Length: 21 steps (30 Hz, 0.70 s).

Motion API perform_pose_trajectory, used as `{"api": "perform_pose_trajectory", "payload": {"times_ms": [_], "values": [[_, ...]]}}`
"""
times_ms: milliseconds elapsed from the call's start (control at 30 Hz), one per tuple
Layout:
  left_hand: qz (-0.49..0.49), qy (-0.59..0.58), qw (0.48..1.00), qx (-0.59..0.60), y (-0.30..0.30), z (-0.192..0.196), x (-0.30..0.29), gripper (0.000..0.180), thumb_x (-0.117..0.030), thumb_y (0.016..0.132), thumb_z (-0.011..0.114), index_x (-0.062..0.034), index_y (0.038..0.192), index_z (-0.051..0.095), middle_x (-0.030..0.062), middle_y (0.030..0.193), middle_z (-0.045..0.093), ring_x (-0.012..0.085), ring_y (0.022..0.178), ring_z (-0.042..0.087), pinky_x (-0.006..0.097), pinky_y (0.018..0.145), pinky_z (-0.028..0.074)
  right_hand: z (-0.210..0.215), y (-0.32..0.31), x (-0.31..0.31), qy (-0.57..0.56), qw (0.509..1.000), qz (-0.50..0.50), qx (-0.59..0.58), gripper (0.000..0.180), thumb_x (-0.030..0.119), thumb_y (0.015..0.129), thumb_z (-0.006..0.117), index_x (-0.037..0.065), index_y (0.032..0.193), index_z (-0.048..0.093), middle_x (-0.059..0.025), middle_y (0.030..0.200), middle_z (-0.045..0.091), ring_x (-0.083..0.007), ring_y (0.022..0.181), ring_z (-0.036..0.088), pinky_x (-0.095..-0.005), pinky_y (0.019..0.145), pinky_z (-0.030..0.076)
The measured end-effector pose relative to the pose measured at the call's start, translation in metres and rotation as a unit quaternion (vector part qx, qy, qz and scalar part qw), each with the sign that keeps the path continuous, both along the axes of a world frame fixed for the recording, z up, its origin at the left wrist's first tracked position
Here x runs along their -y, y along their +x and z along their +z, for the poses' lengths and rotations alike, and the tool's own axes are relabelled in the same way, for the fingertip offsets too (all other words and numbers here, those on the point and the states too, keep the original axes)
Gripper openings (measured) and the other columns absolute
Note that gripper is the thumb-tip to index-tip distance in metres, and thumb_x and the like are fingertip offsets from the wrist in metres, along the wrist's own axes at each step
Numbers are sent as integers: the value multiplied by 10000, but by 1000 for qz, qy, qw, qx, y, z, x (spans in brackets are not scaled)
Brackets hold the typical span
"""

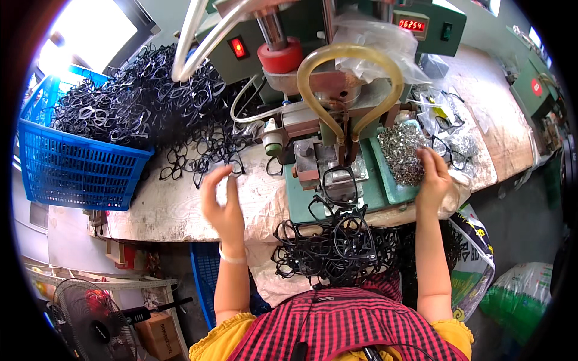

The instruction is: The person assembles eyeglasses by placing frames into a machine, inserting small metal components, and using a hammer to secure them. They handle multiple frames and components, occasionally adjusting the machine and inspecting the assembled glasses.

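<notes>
My left hand point(221, 207) is raised over the table's front part, thumb and fingers curved but apart, with nothing visible between them. Just beyond it lie loose black eyeglass frames point(208, 157). My right hand point(436, 183) reaches to the right edge of a green tray point(394, 194) heaped with small shiny metal parts point(402, 153). Its fingertips are drawn together over the heap; anything between them is too small to make out. Between my hands, a black eyeglass frame point(341, 185) sits at the press machine's point(310, 161) work spot, under two electrode-like tips. Neither hand touches it.
A pile of black frames point(337, 246) rests close to my body. At the left, a blue plastic basket point(84, 165) stands beside a large heap of frames point(138, 90). A yellowish hose point(306, 66) loops in front of the machine. A fan point(90, 319) stands low at left.
</notes>
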<state>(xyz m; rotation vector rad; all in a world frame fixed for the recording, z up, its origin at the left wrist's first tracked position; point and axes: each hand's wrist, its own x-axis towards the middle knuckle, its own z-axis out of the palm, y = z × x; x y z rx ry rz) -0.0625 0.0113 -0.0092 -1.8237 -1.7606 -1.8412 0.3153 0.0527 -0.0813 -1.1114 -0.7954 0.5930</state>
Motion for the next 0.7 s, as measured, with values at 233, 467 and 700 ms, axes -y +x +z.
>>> {"api": "perform_pose_trajectory", "payload": {"times_ms": [233, 467, 700], "values": [[-33, -166, 964, -204, -49, -124, -141, 225, -41, 828, 662, -15, 1044, 604, 206, 946, 648, 420, 871, 597, 505, 776, 475, 26, -46, -32, 33, 995, 87, 24, 116, 33, 902, 712, 4, 1012, 736, -4, 920, 711, -60, 846, 609, -204, 778, 472], [-77, -178, 964, -182, -77, -102, -70, 329, 36, 809, 651, -13, 1134, 633, 119, 887, 695, 279, 822, 647, 369, 772, 513, 13, 4, 37, -57, 971, -34, 231, 117, 10, 878, 701, 3, 989, 737, -46, 941, 724, -125, 895, 649, -261, 840, 485], [-40, -219, 974, -50, -94, -101, -34, 406, 61, 804, 686, -47, 1191, 622, 84, 920, 625, 184, 777, 612, 283, 727, 509, 51, -19, 56, -10, 959, 68, 273, 137, -33, 828, 697, -2, 954, 738, -87, 940, 722, -207, 907, 676, -316, 833, 506]]}}
